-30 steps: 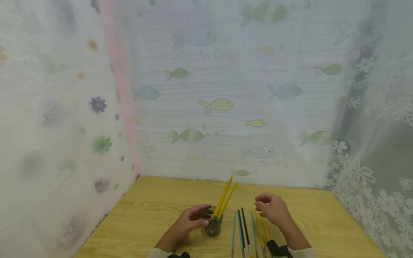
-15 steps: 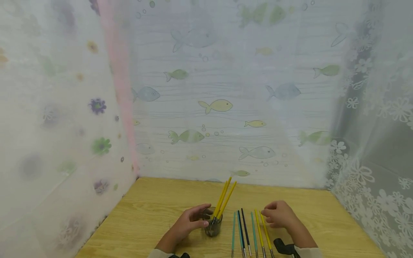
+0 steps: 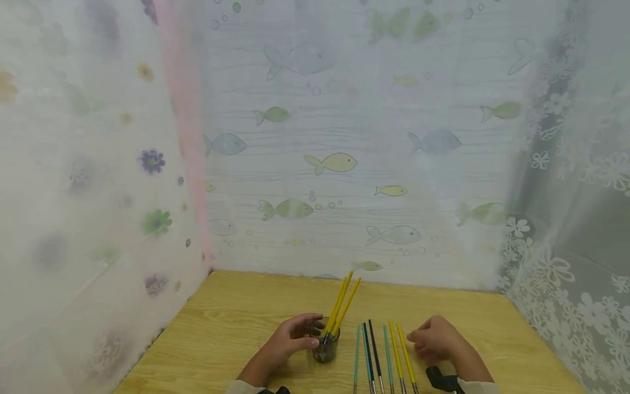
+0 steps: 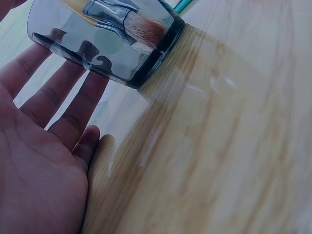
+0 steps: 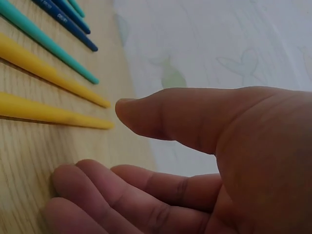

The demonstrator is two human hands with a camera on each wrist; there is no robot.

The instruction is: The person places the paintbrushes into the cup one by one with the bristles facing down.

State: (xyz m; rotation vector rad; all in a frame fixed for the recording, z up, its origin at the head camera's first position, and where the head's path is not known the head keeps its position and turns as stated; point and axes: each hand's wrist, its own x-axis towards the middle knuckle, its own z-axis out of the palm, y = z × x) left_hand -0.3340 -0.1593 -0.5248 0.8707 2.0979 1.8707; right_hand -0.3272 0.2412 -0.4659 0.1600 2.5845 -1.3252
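Note:
My left hand [image 3: 290, 336] curves round a smoky glass tumbler [image 3: 325, 353], thumb at the near side and fingertips behind. Fingertips show through the glass [image 4: 105, 44] in the left wrist view. Three yellow-handled paintbrushes [image 3: 339, 306] lean in the tumbler, bristles down. To its right, several paintbrushes lie in a row with handle ends pointing away: teal [image 3: 356, 350], dark blue [image 3: 375, 347] and yellow [image 3: 396, 350]. My right hand [image 3: 435, 339] is just right of the last yellow brush [image 3: 406, 355]. It holds nothing, and in the right wrist view its thumb and loosely bent fingers stand apart.
The wooden table [image 3: 246, 295] ends at a hanging sheet printed with fish [image 3: 315, 235]. Flowered sheets stand at the left [image 3: 98, 219] and right [image 3: 566, 284]. A dark wrist mount [image 3: 440, 379] sits at the right wrist.
My right hand has moved right and toward me, off the tops of the yellow brushes, leaving the last one uncovered. The left hand and the tumbler have stayed in place.

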